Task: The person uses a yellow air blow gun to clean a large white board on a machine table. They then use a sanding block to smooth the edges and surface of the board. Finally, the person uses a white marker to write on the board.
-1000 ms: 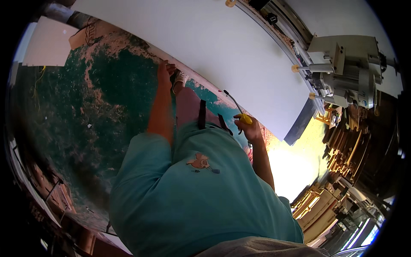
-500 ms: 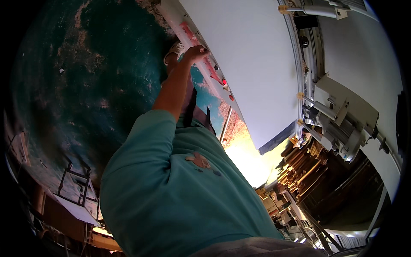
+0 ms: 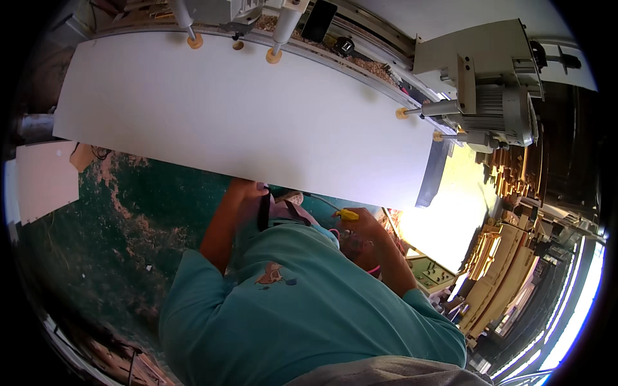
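Note:
A large white panel (image 3: 257,109) lies flat across the machine in front of me. My left hand (image 3: 246,189) is at the panel's front edge, its thumb pointing right; the other fingers are largely hidden, so its grip is unclear. In my right hand (image 3: 364,225), close to my waist and just below the same edge, is a yellow air blow gun (image 3: 347,214). Its thin metal nozzle (image 3: 324,201) points up and left toward the panel's edge. A pinkish-red hose (image 3: 374,269) shows near my right wrist.
Rods with round yellow pads (image 3: 273,56) stand along the panel's far edge. A grey motor unit (image 3: 492,112) is at the far right. Behind the panel lie wood chips, a black phone-like slab (image 3: 318,21) and a tape measure (image 3: 344,45). Wood strips (image 3: 492,257) are stacked right; sawdust marks the green floor (image 3: 174,199).
My view has swung round to face the panel squarely. My left hand has left the red-marked machine side for the panel edge. My right hand has come into view with the blow gun.

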Demonstrator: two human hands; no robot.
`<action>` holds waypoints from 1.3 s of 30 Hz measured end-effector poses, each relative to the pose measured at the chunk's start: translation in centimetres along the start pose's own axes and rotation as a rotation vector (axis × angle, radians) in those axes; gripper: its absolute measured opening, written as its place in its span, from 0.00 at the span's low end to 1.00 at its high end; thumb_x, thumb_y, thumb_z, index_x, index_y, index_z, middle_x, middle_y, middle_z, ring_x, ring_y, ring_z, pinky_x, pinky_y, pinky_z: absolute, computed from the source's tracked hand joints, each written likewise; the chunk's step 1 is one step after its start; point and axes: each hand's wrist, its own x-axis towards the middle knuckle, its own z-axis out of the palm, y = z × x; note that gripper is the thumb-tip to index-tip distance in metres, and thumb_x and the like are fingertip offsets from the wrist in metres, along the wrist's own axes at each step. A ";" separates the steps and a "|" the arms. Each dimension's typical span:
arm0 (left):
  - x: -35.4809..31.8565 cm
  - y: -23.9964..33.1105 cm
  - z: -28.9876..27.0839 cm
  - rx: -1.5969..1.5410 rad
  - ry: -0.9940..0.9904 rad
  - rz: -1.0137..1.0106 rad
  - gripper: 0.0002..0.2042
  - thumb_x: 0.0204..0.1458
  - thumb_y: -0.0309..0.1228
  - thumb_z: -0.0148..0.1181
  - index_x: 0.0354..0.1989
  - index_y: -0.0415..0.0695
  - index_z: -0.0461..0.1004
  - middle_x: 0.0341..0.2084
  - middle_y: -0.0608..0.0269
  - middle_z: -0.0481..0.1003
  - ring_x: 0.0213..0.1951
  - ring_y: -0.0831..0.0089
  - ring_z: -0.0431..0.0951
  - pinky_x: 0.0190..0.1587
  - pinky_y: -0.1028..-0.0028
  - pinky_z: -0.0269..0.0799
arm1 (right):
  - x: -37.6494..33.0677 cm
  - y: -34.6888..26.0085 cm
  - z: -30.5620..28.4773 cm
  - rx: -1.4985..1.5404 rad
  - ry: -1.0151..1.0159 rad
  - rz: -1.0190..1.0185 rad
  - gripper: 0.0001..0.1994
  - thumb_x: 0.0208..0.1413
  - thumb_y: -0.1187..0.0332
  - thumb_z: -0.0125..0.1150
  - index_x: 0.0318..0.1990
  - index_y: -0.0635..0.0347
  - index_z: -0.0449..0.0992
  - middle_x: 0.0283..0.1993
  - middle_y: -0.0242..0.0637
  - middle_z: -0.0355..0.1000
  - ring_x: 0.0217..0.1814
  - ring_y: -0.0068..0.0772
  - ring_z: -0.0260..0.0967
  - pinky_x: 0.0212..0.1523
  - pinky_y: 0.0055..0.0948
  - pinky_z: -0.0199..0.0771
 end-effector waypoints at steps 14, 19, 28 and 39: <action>28.0 25.4 -28.0 0.469 0.846 0.584 0.19 0.57 0.34 0.59 0.57 0.45 0.71 0.57 0.53 0.69 0.58 0.53 0.69 0.57 0.57 0.71 | -6.8 15.0 -5.2 0.183 1.216 0.548 0.21 0.52 0.52 0.62 0.46 0.58 0.80 0.33 0.49 0.79 0.39 0.49 0.78 0.40 0.41 0.75; 36.5 37.7 -29.6 0.851 0.426 0.372 0.22 0.57 0.33 0.53 0.61 0.44 0.69 0.56 0.46 0.70 0.60 0.50 0.68 0.57 0.55 0.71 | -4.9 1.0 -1.0 0.032 0.459 0.055 0.22 0.51 0.54 0.64 0.52 0.52 0.78 0.45 0.45 0.78 0.47 0.48 0.76 0.49 0.43 0.74; 33.9 32.1 -26.5 0.803 0.463 0.113 0.23 0.44 0.34 0.71 0.48 0.44 0.70 0.46 0.51 0.75 0.50 0.50 0.76 0.52 0.58 0.73 | 11.2 3.4 -3.1 -0.797 0.660 -0.227 0.18 0.50 0.61 0.63 0.48 0.53 0.72 0.43 0.37 0.72 0.49 0.41 0.70 0.44 0.42 0.74; 16.0 35.8 -5.5 -0.887 0.172 0.139 0.19 0.60 0.38 0.53 0.59 0.47 0.65 0.50 0.60 0.70 0.49 0.65 0.71 0.49 0.67 0.70 | 9.6 1.3 -16.0 0.557 0.349 -0.550 0.26 0.64 0.47 0.48 0.62 0.51 0.63 0.43 0.53 0.75 0.45 0.50 0.75 0.48 0.45 0.73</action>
